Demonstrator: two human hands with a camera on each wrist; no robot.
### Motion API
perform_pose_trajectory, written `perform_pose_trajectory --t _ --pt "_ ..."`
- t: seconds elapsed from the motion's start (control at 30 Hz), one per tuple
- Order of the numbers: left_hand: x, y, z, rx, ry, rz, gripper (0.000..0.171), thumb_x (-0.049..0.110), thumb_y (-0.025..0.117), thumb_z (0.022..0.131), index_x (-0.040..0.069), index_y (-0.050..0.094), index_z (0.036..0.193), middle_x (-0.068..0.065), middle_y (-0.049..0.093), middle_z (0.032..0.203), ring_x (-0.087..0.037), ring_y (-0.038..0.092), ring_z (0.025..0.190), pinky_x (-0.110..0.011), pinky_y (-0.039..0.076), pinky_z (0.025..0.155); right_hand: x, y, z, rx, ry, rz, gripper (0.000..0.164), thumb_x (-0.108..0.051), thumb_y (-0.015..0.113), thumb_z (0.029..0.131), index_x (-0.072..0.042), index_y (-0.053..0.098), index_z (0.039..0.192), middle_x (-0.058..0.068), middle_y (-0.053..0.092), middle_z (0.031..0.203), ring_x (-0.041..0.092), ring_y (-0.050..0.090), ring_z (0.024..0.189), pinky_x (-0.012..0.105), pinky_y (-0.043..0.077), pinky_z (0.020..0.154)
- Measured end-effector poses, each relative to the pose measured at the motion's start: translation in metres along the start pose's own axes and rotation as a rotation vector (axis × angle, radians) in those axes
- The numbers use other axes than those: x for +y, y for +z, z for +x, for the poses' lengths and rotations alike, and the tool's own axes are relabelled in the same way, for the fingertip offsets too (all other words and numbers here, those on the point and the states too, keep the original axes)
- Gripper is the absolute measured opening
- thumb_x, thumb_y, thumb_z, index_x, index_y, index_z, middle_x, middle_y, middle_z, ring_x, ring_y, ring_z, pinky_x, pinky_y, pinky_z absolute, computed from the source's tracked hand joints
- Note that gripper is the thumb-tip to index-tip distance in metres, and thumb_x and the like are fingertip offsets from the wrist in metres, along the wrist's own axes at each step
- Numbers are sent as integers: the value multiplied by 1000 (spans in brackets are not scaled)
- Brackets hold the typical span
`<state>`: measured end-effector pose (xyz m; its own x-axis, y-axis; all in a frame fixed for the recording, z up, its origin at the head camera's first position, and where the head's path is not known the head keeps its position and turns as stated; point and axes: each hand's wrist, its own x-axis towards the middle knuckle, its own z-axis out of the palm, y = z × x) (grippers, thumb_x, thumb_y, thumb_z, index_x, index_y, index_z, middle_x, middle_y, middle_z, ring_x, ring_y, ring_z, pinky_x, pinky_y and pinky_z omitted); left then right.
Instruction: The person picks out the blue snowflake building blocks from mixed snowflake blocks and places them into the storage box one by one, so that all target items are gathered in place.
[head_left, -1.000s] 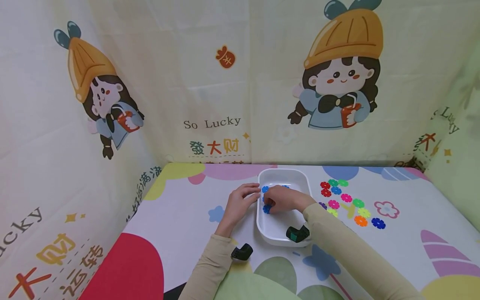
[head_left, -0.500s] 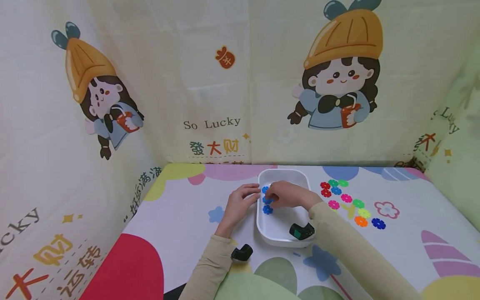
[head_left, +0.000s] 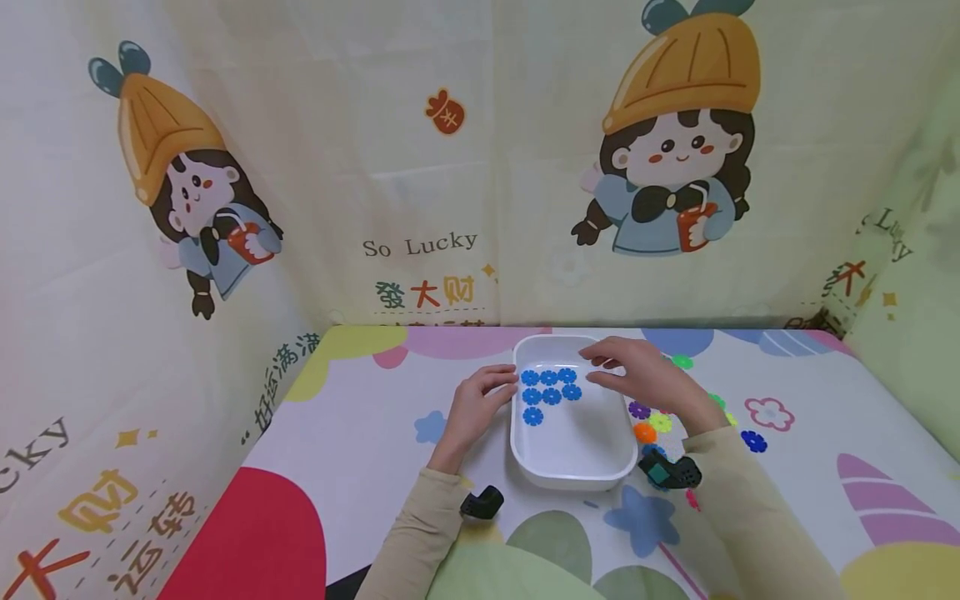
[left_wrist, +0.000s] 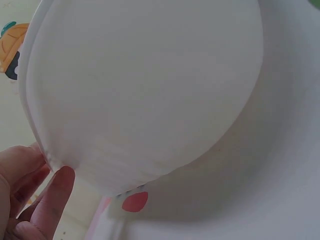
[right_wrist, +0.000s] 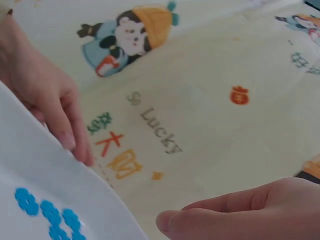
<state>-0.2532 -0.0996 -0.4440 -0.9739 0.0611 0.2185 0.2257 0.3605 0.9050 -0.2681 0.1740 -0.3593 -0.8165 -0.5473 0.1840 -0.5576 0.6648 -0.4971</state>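
A white plastic tray (head_left: pixel 573 442) lies on the table and holds several blue flower-shaped plastic discs (head_left: pixel 551 396), grouped toward its far left in rows. My left hand (head_left: pixel 476 404) rests its fingertips against the tray's left rim. In the left wrist view, its thumb (left_wrist: pixel 60 192) touches the outer wall near the edge. Over the tray's right rim hovers my right hand (head_left: pixel 648 375), thumb and fingers apart in the head view, with nothing visible between them. The right wrist view has the right hand (right_wrist: pixel 250 212) beyond the tray edge, its palm side hidden.
Loose flower discs in other colours lie right of the tray, partly hidden by my right arm, among them an orange disc (head_left: pixel 645 433), a yellow one (head_left: pixel 661 422) and a dark blue one (head_left: pixel 754 441). A patterned cloth (head_left: pixel 420 167) hangs behind the table.
My right hand has lifted away from the blue discs at the tray's left and moved right to the far right rim, uncovering the rows. My left hand has stayed at the left rim.
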Motion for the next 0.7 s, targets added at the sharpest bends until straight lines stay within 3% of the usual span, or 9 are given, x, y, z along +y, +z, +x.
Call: perform_pose_trajectory --t 0.13,0.37,0.7 --pt "0 0 0 2 -1 9 21 19 67 94 9 74 111 4 62 127 -19 50 128 -42 42 107 14 -11 -23 48 59 -26 42 -17 75 87 -4 64 126 14 65 119 33 63 105 42 59 82" --pt "-2 -1 3 0 38 12 20 17 68 93 8 75 109 3 64 125 -16 53 125 -37 42 107 39 -18 -60 40 104 -83 45 -19 77 85 -2 64 124 17 66 115 37 62 104 48 58 81" --pt "-2 0 2 -1 31 9 20 19 67 93 9 75 109 4 63 126 -15 52 125 -35 43 106 54 -6 -99 -20 200 -55 46 -22 80 81 -3 66 121 13 68 111 32 64 99 44 59 77"
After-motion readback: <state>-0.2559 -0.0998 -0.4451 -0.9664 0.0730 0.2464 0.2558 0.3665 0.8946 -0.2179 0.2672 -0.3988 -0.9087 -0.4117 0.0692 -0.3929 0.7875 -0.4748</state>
